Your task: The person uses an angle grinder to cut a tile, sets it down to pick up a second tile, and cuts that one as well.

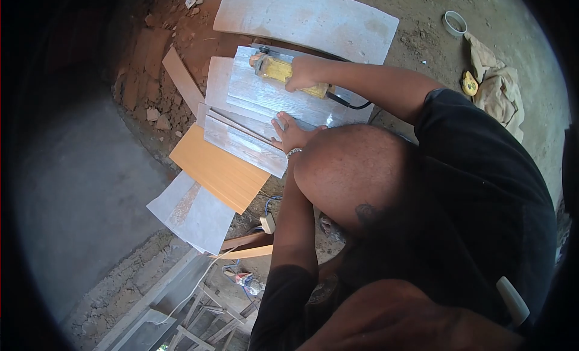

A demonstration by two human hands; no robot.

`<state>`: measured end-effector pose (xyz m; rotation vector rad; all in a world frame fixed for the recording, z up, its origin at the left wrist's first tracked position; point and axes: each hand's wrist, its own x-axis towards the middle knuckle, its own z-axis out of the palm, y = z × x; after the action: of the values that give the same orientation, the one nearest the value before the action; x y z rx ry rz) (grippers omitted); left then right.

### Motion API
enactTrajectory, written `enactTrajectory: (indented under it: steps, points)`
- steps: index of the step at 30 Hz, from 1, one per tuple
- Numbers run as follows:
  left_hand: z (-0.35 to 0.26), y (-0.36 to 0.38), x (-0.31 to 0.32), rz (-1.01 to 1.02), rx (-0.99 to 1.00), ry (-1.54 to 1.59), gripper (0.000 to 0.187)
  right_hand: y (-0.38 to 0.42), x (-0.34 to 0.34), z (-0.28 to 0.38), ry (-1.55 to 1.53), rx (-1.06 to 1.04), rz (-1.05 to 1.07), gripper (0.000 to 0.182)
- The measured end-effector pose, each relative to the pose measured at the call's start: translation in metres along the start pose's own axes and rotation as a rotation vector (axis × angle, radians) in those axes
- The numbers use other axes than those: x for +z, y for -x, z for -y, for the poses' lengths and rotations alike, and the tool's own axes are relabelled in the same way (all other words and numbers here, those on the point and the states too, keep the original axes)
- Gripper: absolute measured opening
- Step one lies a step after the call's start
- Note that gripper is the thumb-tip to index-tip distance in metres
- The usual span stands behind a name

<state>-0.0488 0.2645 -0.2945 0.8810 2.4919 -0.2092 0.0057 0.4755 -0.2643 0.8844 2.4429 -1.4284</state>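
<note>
My right hand [306,73] is wrapped around the yellow body of a corded angle grinder [274,69]. The tool lies over a grey wood-grain plank [241,92], with its head at the plank's far left edge. Its black cord [353,105] curves away behind my wrist. With fingers spread, my left hand [292,134] presses flat on the grey planks, close to a narrow cut strip [238,125]. A bracelet circles that wrist. Beside it my bent knee [356,164] rests over the near edge of the boards.
A large pale slab [307,19] lies beyond the planks. Orange wood-grain board [217,167] and grey sheets [193,209] lie to the left. At right are a tape measure [469,83], a cloth [497,85] and a white ring [454,24]. A power socket [267,223] sits below.
</note>
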Motion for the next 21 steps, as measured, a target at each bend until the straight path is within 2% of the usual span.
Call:
enactTrajectory:
  steps: [6,21]
  points:
    - [-0.001,0.000,-0.003,0.017,0.008,-0.008,0.142,0.004,0.005,-0.015,0.016,0.025,-0.016,0.054]
    - [-0.003,0.001,-0.007,0.023,0.009,-0.032,0.146,0.054,0.013,-0.048,0.047,0.028,-0.053,0.061]
